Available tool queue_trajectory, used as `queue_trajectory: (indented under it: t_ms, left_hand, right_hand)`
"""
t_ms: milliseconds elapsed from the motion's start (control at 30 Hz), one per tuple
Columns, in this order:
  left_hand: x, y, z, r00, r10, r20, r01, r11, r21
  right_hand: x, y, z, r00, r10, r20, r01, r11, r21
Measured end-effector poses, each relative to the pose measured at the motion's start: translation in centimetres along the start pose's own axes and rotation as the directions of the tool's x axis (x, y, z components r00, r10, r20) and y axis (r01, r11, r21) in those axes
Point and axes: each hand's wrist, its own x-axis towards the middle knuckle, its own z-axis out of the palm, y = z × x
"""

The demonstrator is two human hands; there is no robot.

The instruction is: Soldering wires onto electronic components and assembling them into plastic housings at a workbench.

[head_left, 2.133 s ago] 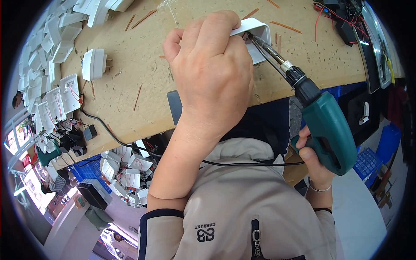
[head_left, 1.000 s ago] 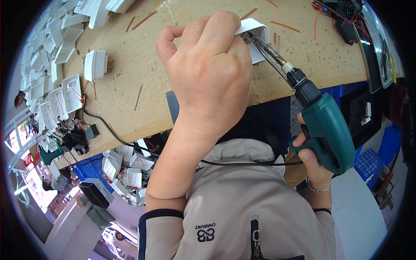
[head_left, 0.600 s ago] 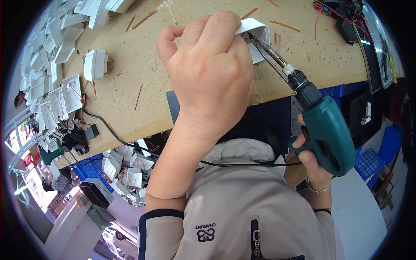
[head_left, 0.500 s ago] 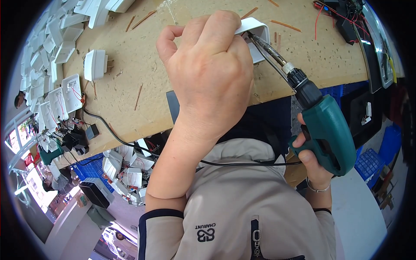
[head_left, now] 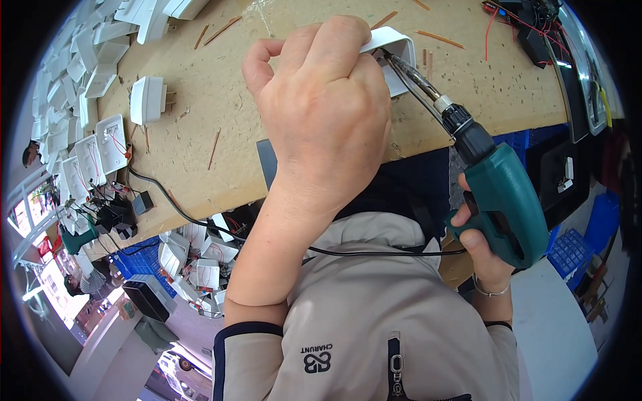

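My left hand (head_left: 326,110) is closed around a white plastic housing (head_left: 405,48) over the tabletop, and its back hides the fingertips and much of the housing. In my right hand (head_left: 483,250) is a green soldering gun (head_left: 505,194), gripped by its handle. The gun's metal tip reaches into the housing's open side, beside my left fingers. What the tip touches inside cannot be made out. From the gun a black cord (head_left: 374,252) runs left across my front and up onto the table.
Many white housings (head_left: 103,67) are heaped at the table's far left, near a white plug adapter (head_left: 148,100). Thin copper-coloured sticks (head_left: 440,39) lie scattered on the worn tabletop (head_left: 200,147). Wired housings (head_left: 194,260) fill a blue crate below left. Black parts with red wires (head_left: 531,40) sit far right.
Both hands hold nearly the same pose. The soldering gun's body has shifted very slightly left and up, its tip still within the white housing.
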Motion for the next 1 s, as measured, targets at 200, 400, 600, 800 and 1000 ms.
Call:
queue_trajectory:
  t_ms: [200,400,600,800,1000]
  left_hand:
    - [0.0,0.0,0.0,1.0,-0.004,0.006,0.004,1.0,-0.006]
    - [0.0,-0.2,0.0,1.0,-0.013,0.009,0.013,1.0,0.003]
    - [0.1,-0.2,0.4,1.0,-0.017,0.008,0.017,1.0,-0.004]
    - [0.2,-0.6,-0.7,0.999,0.0,0.036,0.002,0.999,-0.043]
    - [-0.4,-1.0,-1.1,0.999,-0.041,-0.035,0.033,0.978,-0.205]
  right_hand:
    - [-0.4,-0.1,-0.1,0.999,0.035,-0.006,-0.035,0.999,0.01]
    - [-0.8,-0.1,-0.4,0.999,-0.03,-0.012,0.03,1.0,0.003]
    - [-1.0,0.4,-0.7,0.99,-0.132,-0.043,0.13,0.99,-0.05]
    - [-1.0,-0.3,-0.3,0.994,-0.016,-0.105,0.024,0.997,0.073]
    - [-0.7,-0.4,0.1,0.973,-0.139,-0.185,0.155,0.985,0.073]
